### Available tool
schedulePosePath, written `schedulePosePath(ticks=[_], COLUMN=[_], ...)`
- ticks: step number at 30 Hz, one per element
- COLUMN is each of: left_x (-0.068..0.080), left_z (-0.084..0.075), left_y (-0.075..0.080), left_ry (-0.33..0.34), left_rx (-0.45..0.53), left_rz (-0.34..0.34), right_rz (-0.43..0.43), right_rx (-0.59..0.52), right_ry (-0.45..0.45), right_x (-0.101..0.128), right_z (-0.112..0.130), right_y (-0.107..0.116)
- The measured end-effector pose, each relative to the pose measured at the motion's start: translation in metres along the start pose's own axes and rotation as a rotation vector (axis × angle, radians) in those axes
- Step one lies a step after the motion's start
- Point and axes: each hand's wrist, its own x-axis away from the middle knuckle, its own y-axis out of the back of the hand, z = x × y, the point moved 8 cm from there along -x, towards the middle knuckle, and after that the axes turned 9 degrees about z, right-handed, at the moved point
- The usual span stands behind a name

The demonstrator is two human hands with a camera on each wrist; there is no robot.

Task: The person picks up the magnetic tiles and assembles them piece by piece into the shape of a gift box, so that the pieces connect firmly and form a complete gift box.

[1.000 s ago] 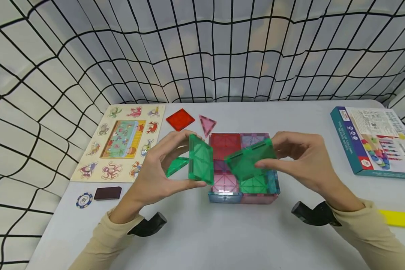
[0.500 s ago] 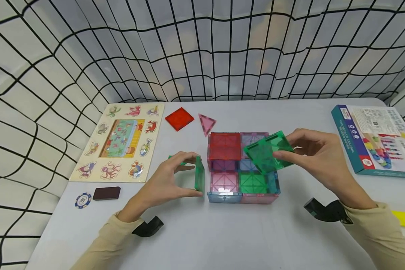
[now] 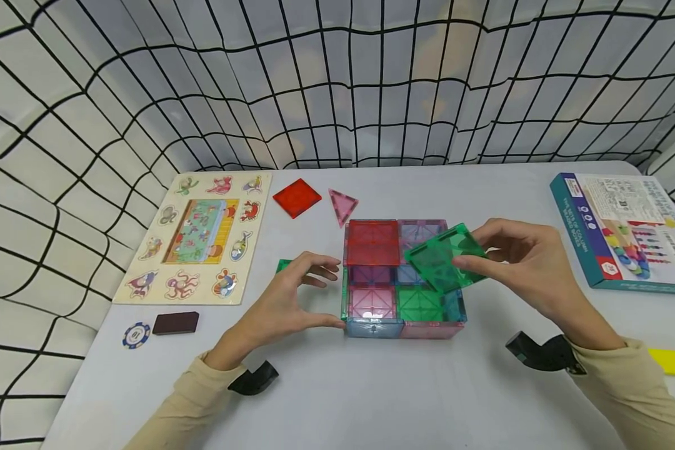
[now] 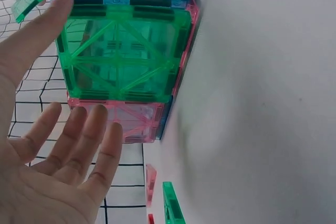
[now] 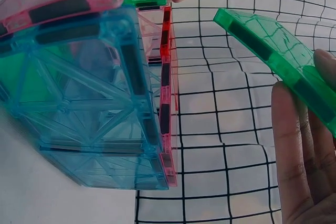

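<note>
Green square tile (image 3: 445, 256) pinched tilted in right hand (image 3: 525, 272), over right far part of magnetic tile box (image 3: 402, 281) mid-table. Left hand (image 3: 284, 306) fingers loose, holding nothing, thumb at box's near-left edge beside green wall tile (image 4: 123, 56). Bare table (image 3: 371, 394) near side.

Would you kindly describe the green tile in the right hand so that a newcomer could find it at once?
Start at the block of coloured tiles in the middle of the table. Just above its far right corner, the right hand pinches a green tile. It alone is lifted and tilted; the other tiles stand in the block or lie flat.
</note>
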Motion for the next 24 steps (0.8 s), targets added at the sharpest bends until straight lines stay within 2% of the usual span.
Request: schedulePosePath(ticks=[4, 7, 11, 14, 17, 20, 24], left_x=[0.000, -0.001, -0.004, -0.010, -0.017, -0.021, -0.025], left_z=[0.008, 0.010, 0.001, -0.010, -0.025, -0.040, -0.057], left_y=[0.000, 0.003, 0.010, 0.012, 0.007, -0.005, -0.024], left_ry=[0.095, 0.151, 0.155, 0.121, 0.047, -0.043, -0.162], left_rx=[0.082, 0.132, 0.140, 0.098, 0.006, -0.120, -0.292], left_rz=[0.002, -0.022, -0.093, -0.123, -0.110, -0.050, 0.034], right_rz=[0.038, 0.083, 0.128, 0.164, 0.223, 0.300, 0.393], right_rx=[0.048, 0.077, 0.129, 0.169, 0.197, 0.206, 0.218], right_ry=[-0.021, -0.049, -0.100, -0.143, -0.199, -0.230, -0.209], right_x=[0.000, -0.003, -0.007, -0.007, -0.004, -0.001, -0.001], right_z=[-0.001, -0.002, -0.004, -0.009, -0.015, -0.020, -0.021], right_y=[-0.004, -0.009, -0.012, -0.011, -0.010, -0.014, -0.026])
